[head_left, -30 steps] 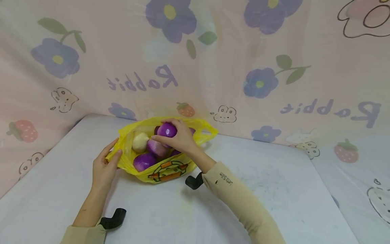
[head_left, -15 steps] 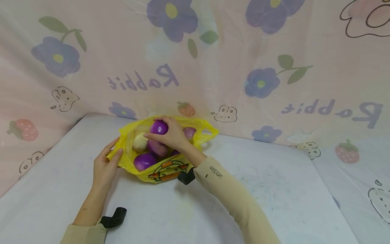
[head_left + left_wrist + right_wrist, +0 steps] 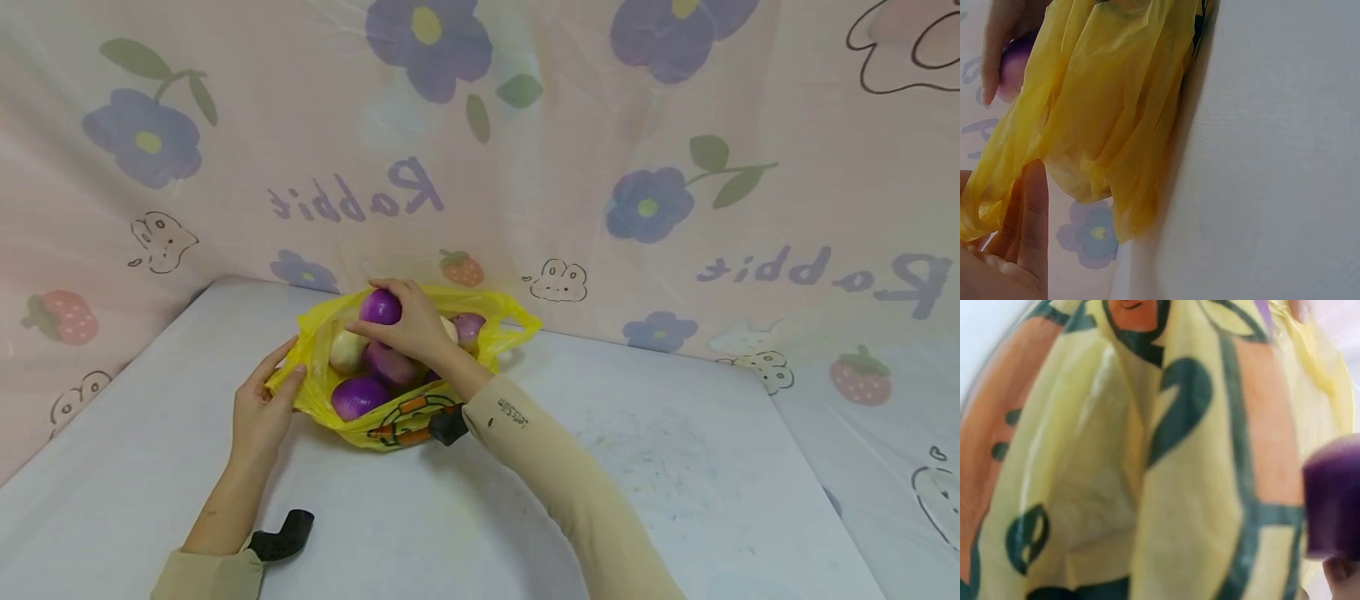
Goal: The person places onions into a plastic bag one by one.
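Note:
A yellow plastic bag [image 3: 510, 337] stands open on the table, holding several round vegetables. My left hand [image 3: 258, 421] pinches its left rim between thumb and fingers; the left wrist view shows the gathered film [image 3: 1104, 112] at those fingers. Over the bag's mouth, my right hand [image 3: 422, 327] grips a shiny red onion [image 3: 380, 306], also seen in the right wrist view as a dark purple round shape [image 3: 1335, 500]. Below it inside lie a pale onion [image 3: 347, 354], a purple one [image 3: 360, 398] and a purple-pink one [image 3: 390, 367]. The right hand and forearm hide part of the contents.
The white table [image 3: 675, 467] extends to the right and front of the bag. A patterned cloth [image 3: 525, 167] hangs behind the table's back edge. Black camera mounts [image 3: 285, 536] sit at both wrists; the right one overlaps the bag's front.
My right hand has moved left and slightly up over the bag with the red onion, uncovering more vegetables at the bag's right side. The left hand keeps its hold on the rim.

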`<action>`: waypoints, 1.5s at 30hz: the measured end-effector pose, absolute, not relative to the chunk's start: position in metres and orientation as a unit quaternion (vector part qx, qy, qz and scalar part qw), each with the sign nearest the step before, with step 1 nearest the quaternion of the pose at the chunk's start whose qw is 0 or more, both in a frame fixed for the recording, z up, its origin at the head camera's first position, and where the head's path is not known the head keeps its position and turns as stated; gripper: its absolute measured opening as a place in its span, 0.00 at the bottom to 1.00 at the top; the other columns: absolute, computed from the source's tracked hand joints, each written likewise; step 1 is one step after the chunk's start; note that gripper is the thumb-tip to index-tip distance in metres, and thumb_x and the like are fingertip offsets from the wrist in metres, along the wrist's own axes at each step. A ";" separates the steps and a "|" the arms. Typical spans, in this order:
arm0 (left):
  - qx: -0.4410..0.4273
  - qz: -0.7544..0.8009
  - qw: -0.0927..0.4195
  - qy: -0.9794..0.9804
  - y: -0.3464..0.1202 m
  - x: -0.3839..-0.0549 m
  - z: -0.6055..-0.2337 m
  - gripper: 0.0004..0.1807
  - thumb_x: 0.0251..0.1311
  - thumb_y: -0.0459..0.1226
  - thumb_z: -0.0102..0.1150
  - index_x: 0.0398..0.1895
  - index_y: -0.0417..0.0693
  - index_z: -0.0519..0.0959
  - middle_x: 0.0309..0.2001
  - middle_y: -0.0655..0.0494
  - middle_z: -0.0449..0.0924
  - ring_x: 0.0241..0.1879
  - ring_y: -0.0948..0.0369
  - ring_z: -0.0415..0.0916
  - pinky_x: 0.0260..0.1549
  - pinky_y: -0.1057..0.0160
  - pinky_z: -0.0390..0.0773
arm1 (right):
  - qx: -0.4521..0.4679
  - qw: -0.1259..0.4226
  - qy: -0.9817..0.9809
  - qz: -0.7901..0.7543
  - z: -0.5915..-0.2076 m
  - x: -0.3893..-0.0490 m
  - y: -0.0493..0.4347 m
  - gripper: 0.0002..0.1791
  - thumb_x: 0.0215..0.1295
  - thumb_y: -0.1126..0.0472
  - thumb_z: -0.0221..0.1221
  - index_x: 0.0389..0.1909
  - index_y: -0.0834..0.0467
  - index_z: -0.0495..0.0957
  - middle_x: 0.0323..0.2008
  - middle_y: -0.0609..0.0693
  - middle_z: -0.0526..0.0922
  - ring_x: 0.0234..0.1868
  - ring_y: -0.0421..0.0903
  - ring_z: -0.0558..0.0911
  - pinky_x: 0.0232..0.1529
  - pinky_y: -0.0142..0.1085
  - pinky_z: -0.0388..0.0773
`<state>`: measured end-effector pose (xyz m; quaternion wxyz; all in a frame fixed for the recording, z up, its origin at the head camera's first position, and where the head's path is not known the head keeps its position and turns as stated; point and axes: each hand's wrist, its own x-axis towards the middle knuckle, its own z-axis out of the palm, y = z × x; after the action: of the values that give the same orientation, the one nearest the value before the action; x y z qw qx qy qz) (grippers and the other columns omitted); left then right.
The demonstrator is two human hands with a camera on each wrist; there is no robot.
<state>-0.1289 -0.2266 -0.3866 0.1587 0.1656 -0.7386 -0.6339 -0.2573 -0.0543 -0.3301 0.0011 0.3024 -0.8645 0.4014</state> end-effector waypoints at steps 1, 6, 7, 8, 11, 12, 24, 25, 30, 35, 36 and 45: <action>0.166 -0.635 0.157 -0.738 -0.226 -0.129 -0.386 0.25 0.69 0.40 0.50 0.69 0.56 0.66 0.34 0.74 0.75 0.27 0.74 0.75 0.28 0.76 0.77 | 0.304 0.002 -0.865 0.399 -0.331 -0.257 -0.054 0.41 0.53 0.41 0.67 0.67 0.48 0.66 0.64 0.49 0.70 0.59 0.46 0.73 0.56 0.36 0.75; 0.167 -0.632 0.153 -0.741 -0.225 -0.128 -0.386 0.25 0.69 0.41 0.50 0.70 0.57 0.66 0.34 0.73 0.74 0.28 0.74 0.75 0.29 0.76 0.77 | 0.302 -0.002 -0.869 0.391 -0.332 -0.256 -0.046 0.44 0.52 0.39 0.67 0.70 0.46 0.63 0.67 0.49 0.65 0.65 0.49 0.69 0.63 0.43 0.70; 0.168 -0.631 0.155 -0.742 -0.225 -0.128 -0.386 0.25 0.69 0.41 0.50 0.69 0.57 0.66 0.34 0.73 0.74 0.28 0.73 0.75 0.29 0.76 0.77 | 0.301 -0.002 -0.870 0.390 -0.332 -0.255 -0.044 0.44 0.51 0.39 0.67 0.70 0.46 0.63 0.67 0.49 0.65 0.64 0.49 0.70 0.62 0.43 0.70; 0.167 -0.627 0.157 -0.744 -0.225 -0.128 -0.386 0.25 0.69 0.41 0.50 0.69 0.57 0.66 0.34 0.73 0.74 0.28 0.73 0.75 0.29 0.76 0.77 | 0.299 -0.003 -0.871 0.390 -0.332 -0.255 -0.041 0.45 0.51 0.39 0.67 0.69 0.46 0.64 0.67 0.49 0.66 0.64 0.49 0.71 0.62 0.43 0.71; 0.164 -0.617 0.161 -0.753 -0.225 -0.129 -0.386 0.25 0.69 0.41 0.50 0.69 0.57 0.66 0.35 0.72 0.73 0.27 0.74 0.74 0.28 0.75 0.77 | 0.297 0.014 -0.877 0.376 -0.332 -0.256 -0.034 0.44 0.49 0.38 0.68 0.67 0.47 0.66 0.66 0.48 0.68 0.62 0.47 0.72 0.61 0.42 0.72; 0.163 -0.614 0.162 -0.755 -0.226 -0.129 -0.386 0.25 0.69 0.41 0.50 0.69 0.57 0.66 0.35 0.72 0.73 0.27 0.74 0.74 0.28 0.75 0.77 | 0.297 0.019 -0.878 0.376 -0.333 -0.257 -0.031 0.43 0.49 0.38 0.68 0.67 0.47 0.68 0.65 0.48 0.69 0.62 0.46 0.72 0.60 0.41 0.72; 0.162 -0.581 0.182 -0.776 -0.226 -0.129 -0.386 0.25 0.68 0.44 0.52 0.68 0.57 0.68 0.38 0.65 0.77 0.27 0.75 0.73 0.27 0.76 0.75 | 0.283 0.024 -0.861 0.421 -0.340 -0.252 0.001 0.39 0.50 0.44 0.70 0.63 0.51 0.72 0.62 0.46 0.73 0.66 0.47 0.68 0.67 0.48 0.63; 0.167 -0.567 0.185 -0.785 -0.226 -0.129 -0.386 0.26 0.67 0.46 0.53 0.68 0.58 0.68 0.41 0.61 0.78 0.28 0.74 0.72 0.27 0.77 0.74 | 0.281 0.021 -0.857 0.432 -0.340 -0.250 0.004 0.39 0.50 0.45 0.70 0.63 0.51 0.72 0.62 0.47 0.74 0.66 0.48 0.68 0.67 0.48 0.63; 0.173 -0.508 0.221 -0.814 -0.225 -0.130 -0.384 0.28 0.64 0.50 0.55 0.68 0.57 0.69 0.56 0.42 0.76 0.43 0.60 0.72 0.35 0.77 0.67 | 0.281 0.038 -0.840 0.462 -0.347 -0.249 0.017 0.35 0.52 0.50 0.70 0.61 0.54 0.73 0.61 0.51 0.75 0.63 0.50 0.71 0.64 0.51 0.66; 0.147 -0.490 0.280 -0.812 -0.222 -0.132 -0.383 0.31 0.62 0.45 0.58 0.68 0.50 0.67 0.59 0.40 0.72 0.54 0.47 0.66 0.44 0.63 0.62 | 0.273 0.064 -0.838 0.469 -0.354 -0.249 0.027 0.32 0.52 0.52 0.70 0.59 0.54 0.75 0.59 0.49 0.76 0.62 0.49 0.72 0.64 0.48 0.66; 0.145 -0.486 0.291 -0.811 -0.221 -0.132 -0.383 0.31 0.62 0.44 0.59 0.68 0.49 0.67 0.59 0.40 0.71 0.54 0.48 0.66 0.43 0.63 0.62 | 0.270 0.066 -0.837 0.471 -0.354 -0.249 0.029 0.32 0.52 0.52 0.70 0.59 0.54 0.75 0.59 0.49 0.76 0.62 0.49 0.72 0.65 0.48 0.65; 0.115 -0.467 0.341 -0.808 -0.218 -0.136 -0.377 0.33 0.58 0.38 0.63 0.67 0.44 0.67 0.59 0.37 0.66 0.55 0.45 0.64 0.51 0.52 0.61 | 0.260 0.085 -0.840 0.469 -0.357 -0.245 0.050 0.29 0.53 0.50 0.69 0.59 0.47 0.76 0.59 0.46 0.77 0.63 0.44 0.71 0.66 0.50 0.63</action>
<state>-0.1364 -0.2177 -0.3771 0.3408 0.1154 -0.8076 -0.4672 -0.2450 0.0501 -0.3570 0.0851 0.2597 -0.8398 0.4690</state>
